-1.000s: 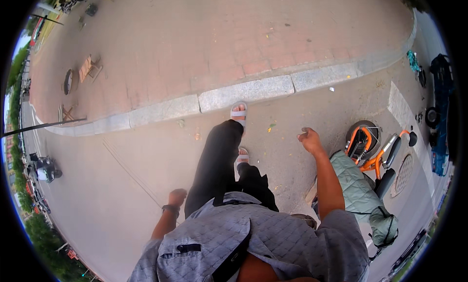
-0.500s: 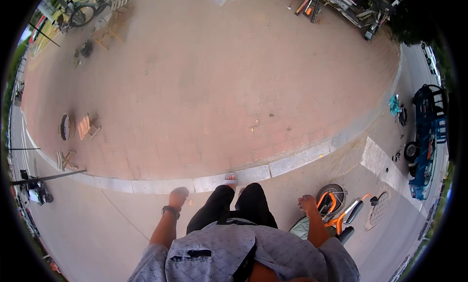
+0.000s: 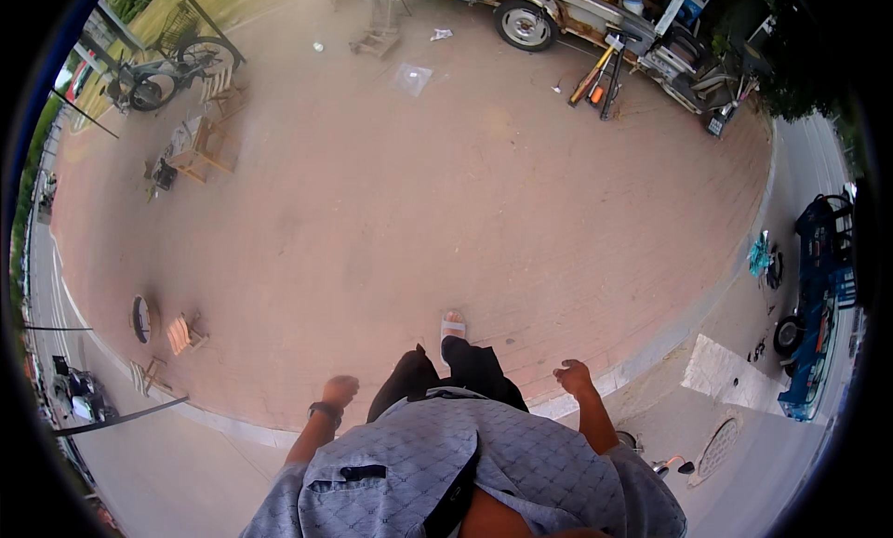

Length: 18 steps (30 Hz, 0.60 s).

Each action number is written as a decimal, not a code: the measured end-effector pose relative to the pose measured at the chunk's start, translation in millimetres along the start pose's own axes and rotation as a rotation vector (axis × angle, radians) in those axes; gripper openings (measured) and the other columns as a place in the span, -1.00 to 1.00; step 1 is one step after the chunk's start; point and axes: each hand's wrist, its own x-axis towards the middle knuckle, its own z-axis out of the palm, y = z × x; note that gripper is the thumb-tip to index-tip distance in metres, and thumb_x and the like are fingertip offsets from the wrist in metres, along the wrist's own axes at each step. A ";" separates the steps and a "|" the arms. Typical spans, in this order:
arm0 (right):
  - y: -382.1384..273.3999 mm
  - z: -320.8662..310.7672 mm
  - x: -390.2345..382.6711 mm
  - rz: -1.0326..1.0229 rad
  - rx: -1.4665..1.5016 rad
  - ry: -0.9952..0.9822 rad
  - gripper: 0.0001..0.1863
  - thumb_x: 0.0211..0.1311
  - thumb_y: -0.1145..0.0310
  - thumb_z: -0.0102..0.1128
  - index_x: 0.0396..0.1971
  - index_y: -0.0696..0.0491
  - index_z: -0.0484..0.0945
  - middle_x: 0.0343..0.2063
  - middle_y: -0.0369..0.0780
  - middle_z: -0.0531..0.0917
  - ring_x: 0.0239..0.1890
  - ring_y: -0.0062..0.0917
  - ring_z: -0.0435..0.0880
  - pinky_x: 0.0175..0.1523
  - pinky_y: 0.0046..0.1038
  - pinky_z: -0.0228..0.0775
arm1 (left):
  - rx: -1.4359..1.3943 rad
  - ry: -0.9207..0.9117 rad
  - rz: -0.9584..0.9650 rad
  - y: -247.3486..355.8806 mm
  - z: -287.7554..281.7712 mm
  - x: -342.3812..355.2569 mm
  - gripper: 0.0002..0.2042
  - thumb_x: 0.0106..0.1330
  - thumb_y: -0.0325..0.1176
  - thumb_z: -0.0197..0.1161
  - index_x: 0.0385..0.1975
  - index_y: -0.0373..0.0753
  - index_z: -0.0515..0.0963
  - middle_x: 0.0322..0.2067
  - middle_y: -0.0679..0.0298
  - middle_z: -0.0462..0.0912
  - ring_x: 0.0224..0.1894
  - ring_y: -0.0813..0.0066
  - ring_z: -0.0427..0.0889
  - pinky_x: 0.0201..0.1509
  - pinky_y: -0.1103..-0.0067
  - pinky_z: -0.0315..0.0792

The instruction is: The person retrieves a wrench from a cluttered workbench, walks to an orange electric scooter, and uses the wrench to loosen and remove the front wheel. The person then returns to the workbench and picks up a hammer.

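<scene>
My left hand (image 3: 341, 390) hangs beside my left thigh, its fingers curled in, with a dark watch (image 3: 326, 411) on the wrist. Nothing shows in it. On the other side, my right hand (image 3: 572, 375) is held out over the edge of the paving, fingers loosely bent and slightly apart, holding nothing. Between the hands are my dark trousers (image 3: 409, 375). One foot in a light sandal (image 3: 453, 326) is forward on the reddish paving (image 3: 372, 212).
A pale kerb (image 3: 251, 432) curves round the paving. Small wooden stools (image 3: 186, 333) and a round container (image 3: 141, 319) stand left. A parked vehicle (image 3: 526, 24) with pump-like tools (image 3: 600, 78) is ahead right. A blue three-wheeler (image 3: 814, 305) stands far right; an orange-framed bike's handlebar (image 3: 674, 465) is behind my right arm.
I have stepped forward over the kerb onto the paving. The bike has slipped back behind my right arm, and the vehicle and stools ahead look nearer. Both hands stay without a held thing.
</scene>
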 end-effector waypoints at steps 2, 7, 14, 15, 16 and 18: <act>-168.7 -81.3 39.2 -0.163 0.117 0.105 -0.45 0.18 0.33 0.34 0.12 0.31 0.47 -0.29 -0.06 0.72 -0.27 -0.44 0.68 -0.10 -0.43 0.52 | -0.259 0.062 -0.333 52.6 -20.3 1.0 -0.92 0.13 -0.35 0.25 -0.44 -0.18 0.56 -0.44 0.20 0.66 -0.32 0.21 0.66 -0.29 0.33 0.52; -396.2 -225.1 150.8 -0.397 0.127 0.216 -0.49 0.23 0.33 0.28 0.14 0.24 0.47 -0.23 -0.06 0.74 -0.19 -0.39 0.72 -0.04 -0.41 0.54 | -0.105 -0.025 -0.321 128.6 -25.2 82.3 -0.88 0.16 -0.26 0.24 -0.50 -0.14 0.56 -0.46 0.17 0.67 -0.32 0.16 0.68 -0.29 0.27 0.52; -452.8 -233.7 322.2 -0.252 -0.003 0.073 -0.48 0.19 0.29 0.37 0.10 0.23 0.52 -0.34 -0.10 0.73 -0.27 -0.45 0.70 -0.09 -0.46 0.52 | 0.809 -0.346 0.203 182.2 -26.3 284.0 -0.68 0.25 -0.04 0.11 -0.33 -0.16 0.61 -0.31 0.05 0.71 -0.19 0.02 0.70 -0.15 0.18 0.52; -423.0 -229.9 338.8 -0.160 -0.045 0.043 -0.46 0.17 0.29 0.39 0.10 0.26 0.51 -0.37 -0.06 0.73 -0.32 -0.43 0.71 -0.18 -0.41 0.54 | 0.760 -0.358 0.209 209.4 -22.0 319.1 -0.69 0.25 -0.04 0.11 -0.33 -0.16 0.61 -0.31 0.04 0.71 -0.18 0.01 0.69 -0.14 0.18 0.52; -362.2 -249.2 361.0 -0.100 -0.149 0.052 -0.43 0.14 0.30 0.40 0.10 0.30 0.50 -0.38 -0.02 0.72 -0.36 -0.43 0.71 -0.29 -0.39 0.54 | 0.592 -0.305 0.249 256.6 7.1 353.2 -0.70 0.26 -0.07 0.14 -0.31 -0.18 0.62 -0.34 0.06 0.72 -0.23 0.08 0.71 -0.19 0.25 0.54; -336.7 -247.8 361.7 0.033 -0.347 -0.206 -0.47 0.05 0.02 0.39 -0.17 0.20 0.67 -0.14 0.04 0.71 -0.04 -0.15 0.69 0.13 -0.34 0.50 | -0.040 -0.139 -0.074 354.3 -3.0 405.2 -0.72 0.28 -0.15 0.20 -0.29 -0.25 0.65 -0.40 0.14 0.72 -0.33 0.27 0.71 -0.29 0.41 0.54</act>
